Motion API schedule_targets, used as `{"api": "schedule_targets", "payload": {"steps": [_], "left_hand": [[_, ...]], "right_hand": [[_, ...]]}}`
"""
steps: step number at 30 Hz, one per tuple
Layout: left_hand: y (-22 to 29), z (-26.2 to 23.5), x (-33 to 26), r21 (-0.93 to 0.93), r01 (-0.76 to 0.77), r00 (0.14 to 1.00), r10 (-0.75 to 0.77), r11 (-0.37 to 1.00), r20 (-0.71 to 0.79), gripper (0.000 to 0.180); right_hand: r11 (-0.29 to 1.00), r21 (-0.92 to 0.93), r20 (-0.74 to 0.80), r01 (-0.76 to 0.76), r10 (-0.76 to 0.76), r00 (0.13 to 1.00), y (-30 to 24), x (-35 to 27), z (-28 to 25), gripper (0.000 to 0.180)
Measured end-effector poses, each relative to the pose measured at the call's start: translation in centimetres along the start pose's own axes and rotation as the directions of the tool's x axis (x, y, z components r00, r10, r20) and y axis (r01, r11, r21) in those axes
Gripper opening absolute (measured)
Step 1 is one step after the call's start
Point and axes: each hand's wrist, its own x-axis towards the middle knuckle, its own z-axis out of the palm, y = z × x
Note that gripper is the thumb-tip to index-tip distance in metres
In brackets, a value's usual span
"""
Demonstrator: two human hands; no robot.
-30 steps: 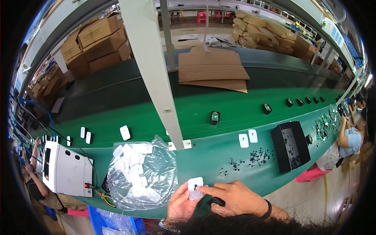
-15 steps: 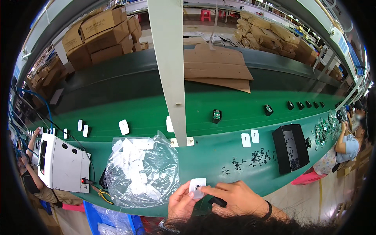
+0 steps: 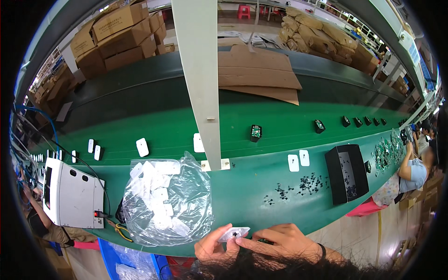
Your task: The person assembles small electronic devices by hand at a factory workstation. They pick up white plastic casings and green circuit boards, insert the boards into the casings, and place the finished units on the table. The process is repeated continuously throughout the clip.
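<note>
Head view: left hand (image 3: 212,247) and right hand (image 3: 280,239) at near edge of green worktable (image 3: 252,186), fingers of both clamped on small flat white plastic cover (image 3: 234,233). Clear plastic bag of white covers (image 3: 163,200) just left.

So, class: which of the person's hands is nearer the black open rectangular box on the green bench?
Right. The right hand lies lower-left of the black open rectangular box; the left hand is farther left.
</note>
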Motion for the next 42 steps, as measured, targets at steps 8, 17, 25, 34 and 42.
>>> {"api": "schedule_targets", "payload": {"steps": [8, 17, 25, 34, 42], "left_hand": [[0.7, 0.7, 0.2, 0.079, -0.018, 0.992, 0.028, 0.997, -0.126, 0.028], [3.8, 1.4, 3.3, -0.253, 0.425, 0.899, -0.438, 0.869, 0.006, 0.034], [-0.1, 0.9, 3.8, -0.558, 0.579, 0.807, -0.515, 0.594, 0.289, 0.039], [0.3, 0.7, 4.3, -0.689, 0.616, 0.752, -0.546, 0.381, 0.37, 0.046], [-0.6, 0.4, 3.4, -0.702, 0.575, 0.807, -0.432, 0.42, 0.402, 0.042]], "right_hand": [[0.978, -0.177, -0.092, 0.111, -0.129, 0.987, 1.5, -0.4, 0.8, 0.065], [0.922, 0.362, -0.081, -0.138, 0.178, 0.981, 1.6, 0.3, 0.8, 0.05], [0.752, 0.608, 0.036, -0.254, 0.294, 0.955, 4.2, -0.1, 1.2, 0.04], [0.686, 0.697, -0.165, -0.208, 0.437, 0.884, 5.8, -1.2, 3.5, 0.041], [0.796, 0.537, -0.159, -0.279, 0.42, 0.894, 3.4, -0.1, 1.8, 0.037]]}}
